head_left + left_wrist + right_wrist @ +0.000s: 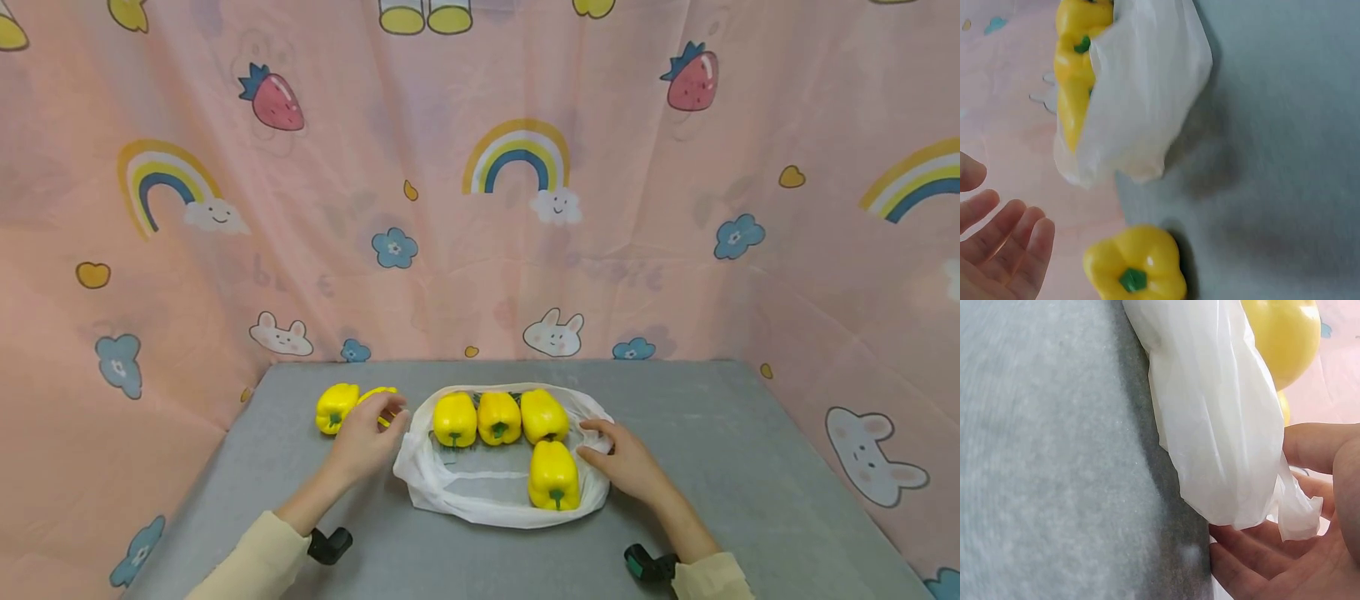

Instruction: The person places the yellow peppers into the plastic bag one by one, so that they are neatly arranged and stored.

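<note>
A white plastic bag lies on the grey table with its mouth spread wide. Inside it, three yellow bell peppers sit in a row along the far side, and another yellow bell pepper is at the near right. My right hand holds the bag's right rim, the white plastic between thumb and fingers. Left of the bag, my left hand hovers with loosely bent fingers and nothing in them. It partly hides one loose bell pepper; a second loose bell pepper sits beside that one.
The grey tabletop reaches back to a pink patterned cloth, which also hangs at both sides. Black wrist cameras are strapped to both wrists.
</note>
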A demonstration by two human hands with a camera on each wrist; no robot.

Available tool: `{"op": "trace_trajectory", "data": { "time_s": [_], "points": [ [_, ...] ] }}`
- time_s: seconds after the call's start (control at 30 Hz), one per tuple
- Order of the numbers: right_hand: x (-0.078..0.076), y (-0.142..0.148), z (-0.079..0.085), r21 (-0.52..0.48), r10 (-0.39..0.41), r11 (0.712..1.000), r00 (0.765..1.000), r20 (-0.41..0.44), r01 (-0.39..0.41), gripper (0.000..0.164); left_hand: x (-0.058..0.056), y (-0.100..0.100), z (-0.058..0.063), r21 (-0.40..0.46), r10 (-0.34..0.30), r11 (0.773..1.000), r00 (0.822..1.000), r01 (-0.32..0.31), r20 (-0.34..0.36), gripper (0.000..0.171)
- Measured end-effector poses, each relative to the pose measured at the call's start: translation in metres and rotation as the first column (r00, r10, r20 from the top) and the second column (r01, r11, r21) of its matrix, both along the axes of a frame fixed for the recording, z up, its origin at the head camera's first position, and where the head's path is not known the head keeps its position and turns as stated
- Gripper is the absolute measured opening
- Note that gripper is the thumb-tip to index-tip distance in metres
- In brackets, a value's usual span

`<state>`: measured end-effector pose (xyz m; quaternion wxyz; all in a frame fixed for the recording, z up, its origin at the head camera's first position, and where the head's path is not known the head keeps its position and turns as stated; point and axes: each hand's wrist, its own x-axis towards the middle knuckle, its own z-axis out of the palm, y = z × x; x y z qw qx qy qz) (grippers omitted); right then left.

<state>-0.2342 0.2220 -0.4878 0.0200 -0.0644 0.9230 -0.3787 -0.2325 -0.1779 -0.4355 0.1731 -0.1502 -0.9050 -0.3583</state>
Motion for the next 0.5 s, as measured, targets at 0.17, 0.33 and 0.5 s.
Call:
{"op": "trace_trajectory", "data": {
  "time_s": [0.17,0.33,0.5],
  "points": [
    [0.000,-0.001,0.001,-0.003,0.000,1.000,1.000,0.000,0.000,0.047,-0.005,-0.014,-0.002,0.001,0.033,0.999,0.999,-0.033,-0.029,0.014],
    [0.000,-0.001,0.000,-0.002,0.000,1.000,1.000,0.005,0.000,0.048,-0.010,-0.028,-0.007,0.007,0.060,0.998,0.997,-0.060,-0.046,0.018],
    [0.000,-0.001,0.000,-0.008,0.002,1.000,1.000,0.005,-0.001,0.048,-0.017,-0.040,-0.012,0.023,0.099,0.995,0.994,-0.098,-0.054,0.020]
  ]
}}
